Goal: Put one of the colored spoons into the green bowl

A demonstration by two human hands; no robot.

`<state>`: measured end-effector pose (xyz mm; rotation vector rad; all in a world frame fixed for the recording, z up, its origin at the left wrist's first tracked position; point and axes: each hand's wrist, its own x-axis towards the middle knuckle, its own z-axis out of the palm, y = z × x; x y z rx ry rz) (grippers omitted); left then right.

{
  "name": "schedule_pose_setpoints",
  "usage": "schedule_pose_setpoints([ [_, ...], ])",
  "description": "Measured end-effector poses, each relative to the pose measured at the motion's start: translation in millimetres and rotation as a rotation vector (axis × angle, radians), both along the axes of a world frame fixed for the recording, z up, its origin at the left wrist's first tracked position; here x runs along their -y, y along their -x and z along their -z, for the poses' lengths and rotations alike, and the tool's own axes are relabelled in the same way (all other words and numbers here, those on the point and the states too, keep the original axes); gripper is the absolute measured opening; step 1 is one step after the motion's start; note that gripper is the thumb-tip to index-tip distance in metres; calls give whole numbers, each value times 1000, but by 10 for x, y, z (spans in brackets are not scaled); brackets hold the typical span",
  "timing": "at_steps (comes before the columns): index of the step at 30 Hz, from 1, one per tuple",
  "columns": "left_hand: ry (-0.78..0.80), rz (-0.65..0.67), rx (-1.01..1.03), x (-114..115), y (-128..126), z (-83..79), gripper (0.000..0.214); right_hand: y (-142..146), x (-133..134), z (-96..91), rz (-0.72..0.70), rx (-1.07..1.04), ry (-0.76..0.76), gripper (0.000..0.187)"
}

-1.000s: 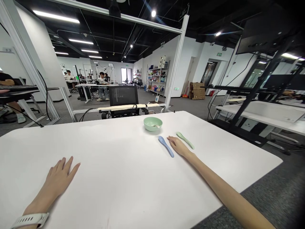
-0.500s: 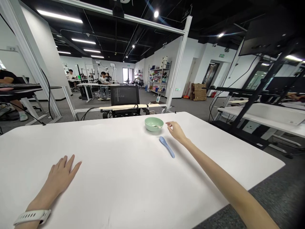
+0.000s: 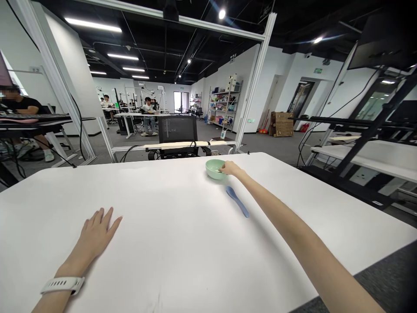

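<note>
A light green bowl (image 3: 212, 172) stands near the far edge of the white table (image 3: 163, 226). My right hand (image 3: 230, 168) is at its right side, fingertips pressed together and reaching over the rim into it. Whether they pinch the rim or a small pale thing inside the bowl is hidden. Nearer to me, below that hand, lies a blue spoon (image 3: 237, 201), its bowl end pointing away and its handle towards the right front. My left hand (image 3: 97, 234) rests flat on the table at the left, fingers spread, holding nothing.
A metal frame (image 3: 260, 69) rises beyond the table's far edge, with a black office chair (image 3: 177, 129) behind it. On the right stands a dark stand with cables (image 3: 361, 143). Other people sit at desks in the background.
My right hand has moved left from beside the bowl to its right rim, and its fingers now dip inside. My left hand stays flat. The whole view has shifted slightly.
</note>
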<state>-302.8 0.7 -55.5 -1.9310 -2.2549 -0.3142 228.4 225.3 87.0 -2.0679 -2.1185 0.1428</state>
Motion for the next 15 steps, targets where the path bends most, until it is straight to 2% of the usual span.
schedule_pose_setpoints([
  [6, 3, -21, 19, 30, -68, -62, 78, 38, 14, -71, -14, -34, -13, 22],
  [9, -14, -21, 32, 27, -71, -45, 79, 98, 142, -173, -13, -116, -130, 31],
  [12, -25, -35, 51, 20, -58, -21, 84, 231, 459, -176, -77, -254, -284, 31],
  [15, -13, -6, 47, 13, -38, -10, 88, 426, 947, 11, -204, -394, -301, 21],
])
